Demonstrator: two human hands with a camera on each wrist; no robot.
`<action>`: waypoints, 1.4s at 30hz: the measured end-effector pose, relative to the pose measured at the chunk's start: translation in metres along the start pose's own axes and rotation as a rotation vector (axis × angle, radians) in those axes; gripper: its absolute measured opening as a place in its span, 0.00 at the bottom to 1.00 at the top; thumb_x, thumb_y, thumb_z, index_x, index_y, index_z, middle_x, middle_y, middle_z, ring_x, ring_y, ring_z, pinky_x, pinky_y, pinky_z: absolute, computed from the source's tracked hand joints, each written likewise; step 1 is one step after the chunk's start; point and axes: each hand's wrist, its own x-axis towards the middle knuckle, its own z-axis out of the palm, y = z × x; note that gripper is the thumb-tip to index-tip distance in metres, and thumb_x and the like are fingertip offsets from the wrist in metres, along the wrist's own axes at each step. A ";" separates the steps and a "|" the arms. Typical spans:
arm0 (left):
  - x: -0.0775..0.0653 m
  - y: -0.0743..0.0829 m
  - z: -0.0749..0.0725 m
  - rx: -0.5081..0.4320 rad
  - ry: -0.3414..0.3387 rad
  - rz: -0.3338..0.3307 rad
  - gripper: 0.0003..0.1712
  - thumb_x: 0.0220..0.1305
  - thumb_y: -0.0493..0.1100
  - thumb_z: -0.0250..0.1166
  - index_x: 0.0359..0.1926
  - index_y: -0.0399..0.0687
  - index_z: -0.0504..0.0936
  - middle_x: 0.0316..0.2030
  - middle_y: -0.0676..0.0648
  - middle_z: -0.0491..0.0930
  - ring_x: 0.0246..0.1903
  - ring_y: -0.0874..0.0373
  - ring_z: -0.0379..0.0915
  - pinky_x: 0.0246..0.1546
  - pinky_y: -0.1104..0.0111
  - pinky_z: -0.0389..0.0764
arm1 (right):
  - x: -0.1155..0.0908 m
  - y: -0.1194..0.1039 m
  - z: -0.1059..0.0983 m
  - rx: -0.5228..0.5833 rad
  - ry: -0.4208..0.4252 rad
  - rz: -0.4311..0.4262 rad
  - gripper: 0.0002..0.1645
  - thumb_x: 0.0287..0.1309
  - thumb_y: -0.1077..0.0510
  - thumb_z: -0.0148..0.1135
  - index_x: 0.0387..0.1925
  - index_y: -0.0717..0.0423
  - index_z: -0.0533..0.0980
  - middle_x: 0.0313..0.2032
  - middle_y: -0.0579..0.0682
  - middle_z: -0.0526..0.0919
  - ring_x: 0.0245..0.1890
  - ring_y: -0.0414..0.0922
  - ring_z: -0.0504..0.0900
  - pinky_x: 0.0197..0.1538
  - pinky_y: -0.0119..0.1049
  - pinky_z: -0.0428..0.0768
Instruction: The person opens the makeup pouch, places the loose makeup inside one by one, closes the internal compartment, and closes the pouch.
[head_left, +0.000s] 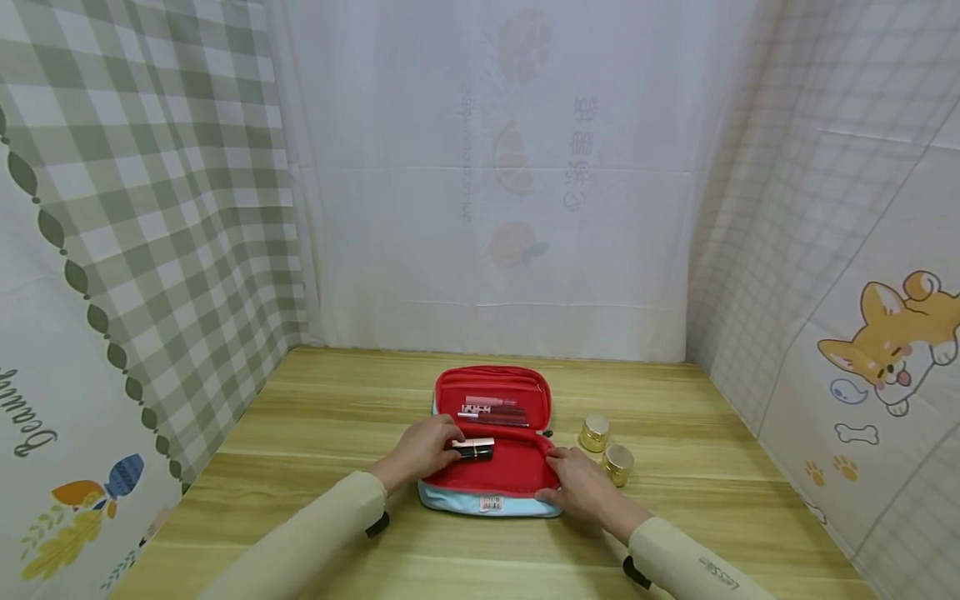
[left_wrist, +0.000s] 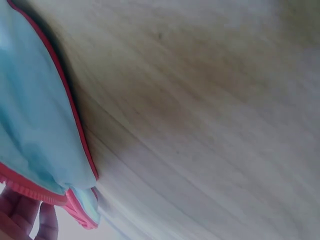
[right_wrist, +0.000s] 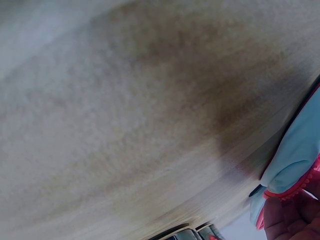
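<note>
Red-lined pouch point(head_left: 525, 475), pale blue outside, lay open near the middle of the wooden table point(head_left: 360, 558), its lid folded back on the far side and a patch with tiny print on its front wall. Two slim tubes point(head_left: 480, 452), one pale and one dark with a gold band, lay side by side over the left part of the red base, their left ends partly covered by fingers. Behind them, the lid held a pink tube point(head_left: 487, 402) and some dark, thin sticks point(head_left: 502, 414), too small to make out. A dark zip pull point(head_left: 545, 433) showed at the right end of the fold. Just right of the pouch, two gold-lidded jars point(head_left: 618, 463) stood upright, the nearer one close beside the right hand point(head_left: 585, 487), tight on that flank. Left hand point(head_left: 422, 448) came in over the pouch's left edge, palm turned inward, forefinger and thumb pinching the tubes at their left ends. Its opposite gripped the right rim, fingers bent over the zip edge and thumb along the front corner. Both forearms, in cream sleeves point(head_left: 322, 525), slanted inward from the near edge, a dark piece showing beneath each cuff. Farther out, green checked cloth point(head_left: 202, 167) hung on the left, white cloth point(head_left: 375, 208) at the back, and dog-printed cloth point(head_left: 795, 292) on the right.
</note>
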 end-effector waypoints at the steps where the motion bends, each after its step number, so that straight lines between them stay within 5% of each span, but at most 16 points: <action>1: -0.001 -0.001 -0.001 -0.017 0.004 -0.002 0.10 0.57 0.42 0.74 0.40 0.46 0.87 0.35 0.53 0.79 0.36 0.59 0.74 0.39 0.64 0.78 | 0.000 0.000 0.000 0.001 0.001 -0.002 0.41 0.50 0.45 0.76 0.55 0.73 0.77 0.57 0.65 0.77 0.61 0.62 0.72 0.65 0.54 0.68; 8: -0.006 -0.004 -0.006 -0.150 -0.010 -0.049 0.16 0.59 0.41 0.73 0.47 0.41 0.85 0.42 0.49 0.79 0.41 0.56 0.74 0.46 0.60 0.78 | 0.000 0.001 0.001 -0.006 -0.002 -0.006 0.40 0.51 0.44 0.76 0.54 0.72 0.78 0.57 0.64 0.78 0.60 0.61 0.73 0.64 0.54 0.70; 21: -0.035 -0.004 -0.021 -0.240 -0.071 -0.080 0.23 0.57 0.43 0.75 0.51 0.35 0.83 0.53 0.38 0.77 0.54 0.43 0.72 0.56 0.49 0.73 | 0.002 -0.006 -0.006 -0.034 0.036 -0.075 0.39 0.48 0.46 0.77 0.52 0.73 0.79 0.55 0.65 0.79 0.57 0.61 0.76 0.59 0.52 0.74; 31: -0.041 0.008 -0.021 -0.169 -0.151 0.004 0.23 0.59 0.46 0.74 0.48 0.31 0.84 0.49 0.43 0.78 0.51 0.47 0.73 0.55 0.53 0.75 | -0.002 0.000 -0.027 0.027 0.055 -0.060 0.36 0.50 0.49 0.76 0.54 0.70 0.78 0.54 0.64 0.79 0.55 0.61 0.77 0.53 0.53 0.78; 42: -0.053 0.003 -0.018 -0.118 -0.075 0.061 0.22 0.55 0.45 0.76 0.45 0.32 0.86 0.43 0.44 0.79 0.44 0.52 0.75 0.50 0.60 0.77 | -0.010 0.041 -0.058 0.002 0.133 -0.023 0.33 0.58 0.48 0.71 0.56 0.69 0.77 0.55 0.64 0.79 0.56 0.63 0.77 0.56 0.58 0.75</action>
